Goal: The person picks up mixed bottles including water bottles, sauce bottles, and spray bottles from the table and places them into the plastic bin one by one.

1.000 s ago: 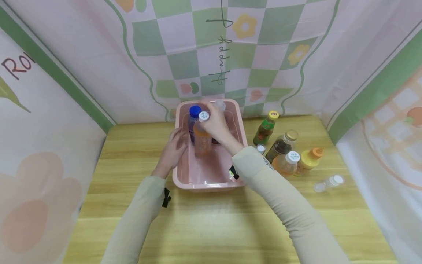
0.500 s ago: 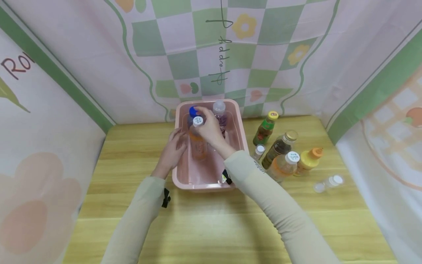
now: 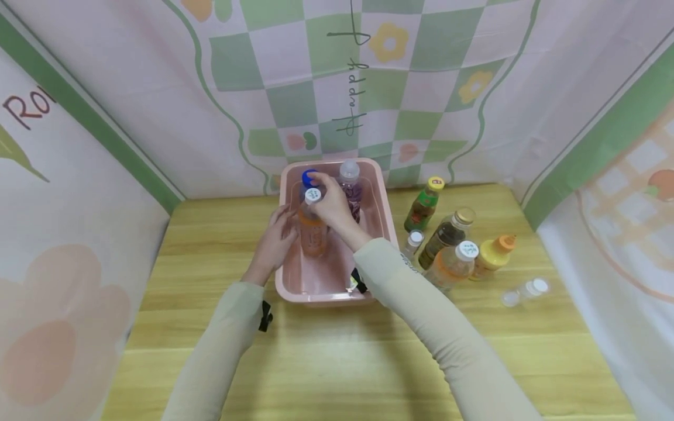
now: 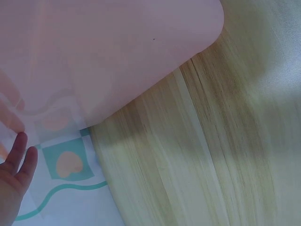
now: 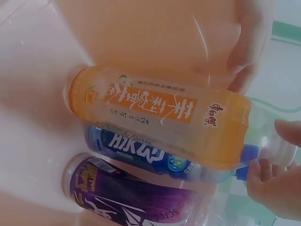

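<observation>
My right hand (image 3: 335, 206) pinches the neck of a clear drink bottle (image 3: 313, 237) with a white cap and orange label. In the right wrist view this bottle (image 5: 160, 117) stands upright in the pink basin (image 3: 342, 292), its base at the basin floor. Behind it is a blue-capped bottle (image 3: 309, 177) with a blue label, partly hidden. To the right stands a bottle with a purple label (image 3: 351, 196) and clear cap. My left hand (image 3: 274, 242) holds the basin's left rim. Fingers of that hand (image 4: 21, 162) show against the basin's outer side in the left wrist view.
Right of the basin, on the wooden table (image 3: 200, 339), stand a green-labelled bottle (image 3: 423, 204), a dark gold-capped bottle (image 3: 447, 237), a small white-capped bottle (image 3: 413, 242), another orange-labelled bottle (image 3: 450, 266) and a yellow squeeze bottle (image 3: 492, 257). A small clear bottle (image 3: 526, 291) lies nearby.
My right hand has shifted the orange-labelled bottle left and slightly toward me within the basin, so the purple-labelled bottle shows more. The left hand stays at the rim.
</observation>
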`<state>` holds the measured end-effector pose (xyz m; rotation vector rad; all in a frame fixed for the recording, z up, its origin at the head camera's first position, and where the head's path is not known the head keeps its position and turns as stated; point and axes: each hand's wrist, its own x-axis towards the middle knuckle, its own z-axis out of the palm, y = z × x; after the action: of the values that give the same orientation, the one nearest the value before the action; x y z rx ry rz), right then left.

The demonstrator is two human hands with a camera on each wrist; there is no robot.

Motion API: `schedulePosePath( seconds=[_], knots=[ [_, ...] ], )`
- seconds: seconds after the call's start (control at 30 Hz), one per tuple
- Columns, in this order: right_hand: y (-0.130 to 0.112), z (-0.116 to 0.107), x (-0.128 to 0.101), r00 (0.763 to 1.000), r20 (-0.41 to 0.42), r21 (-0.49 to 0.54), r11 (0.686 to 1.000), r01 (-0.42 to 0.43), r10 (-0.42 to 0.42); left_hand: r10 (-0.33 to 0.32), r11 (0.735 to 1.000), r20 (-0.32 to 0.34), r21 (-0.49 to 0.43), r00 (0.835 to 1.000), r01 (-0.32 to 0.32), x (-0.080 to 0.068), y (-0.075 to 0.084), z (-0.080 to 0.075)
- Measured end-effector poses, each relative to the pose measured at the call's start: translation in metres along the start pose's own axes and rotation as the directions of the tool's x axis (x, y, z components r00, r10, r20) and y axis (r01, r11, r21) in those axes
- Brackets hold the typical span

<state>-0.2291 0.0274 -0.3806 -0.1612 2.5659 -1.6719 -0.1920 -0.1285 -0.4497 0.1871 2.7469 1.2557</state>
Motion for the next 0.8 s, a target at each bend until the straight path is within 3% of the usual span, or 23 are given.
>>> schedulePosePath(
  seconds=[0.3,0.8],
  knots=[
    [-0.001,0.0025,0.0021,1.0,0.011,0.058,0.998,-0.02,0.019,-0.031,0.999,0.012,-0.006,0.999,0.031,-0.0003,0.0026,-0.0009],
    [0.0034,0.002,0.0049,0.997,0.063,0.074,0.996,-0.047,0.043,-0.009,1.0,-0.005,-0.003,1.0,0.009,-0.0005,0.0027,-0.0002]
  ],
)
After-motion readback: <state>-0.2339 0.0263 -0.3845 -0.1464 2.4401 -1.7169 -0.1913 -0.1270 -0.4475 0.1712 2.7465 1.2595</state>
